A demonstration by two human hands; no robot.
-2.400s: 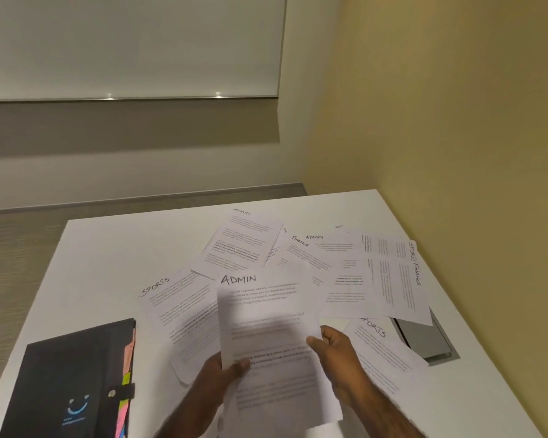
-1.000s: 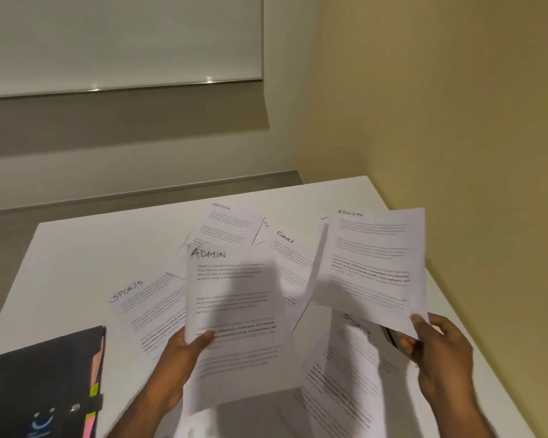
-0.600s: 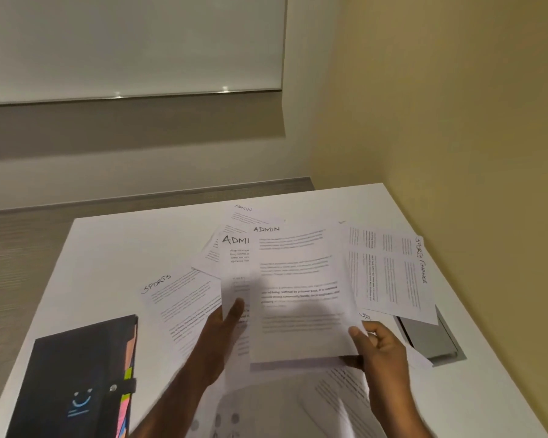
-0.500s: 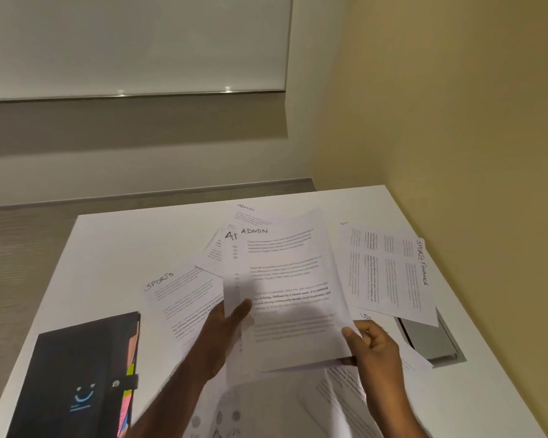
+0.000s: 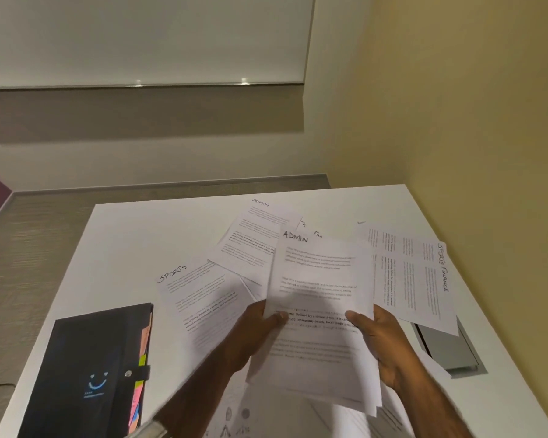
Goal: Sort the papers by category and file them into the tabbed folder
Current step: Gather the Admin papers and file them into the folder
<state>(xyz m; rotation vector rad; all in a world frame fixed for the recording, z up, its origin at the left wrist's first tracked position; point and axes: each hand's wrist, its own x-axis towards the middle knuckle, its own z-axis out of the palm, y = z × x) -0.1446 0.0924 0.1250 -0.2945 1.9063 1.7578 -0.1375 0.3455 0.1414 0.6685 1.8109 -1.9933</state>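
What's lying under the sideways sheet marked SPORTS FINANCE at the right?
The SPORTS FINANCE sheet covers the far part of a grey panel set in the table; its near end shows. Anything else beneath is hidden.

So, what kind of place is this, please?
Probably an office or meeting room: a white table with a built-in cable hatch, a wall whiteboard, and papers marked ADMIN, SPORTS, FINANCE.

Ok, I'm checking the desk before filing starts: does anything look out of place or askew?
Yes. The loose sheets lie fanned and overlapping at different angles, and one sheet is turned sideways, covering part of the grey hatch. The black folder lies shut. Nothing looks torn or spilled.
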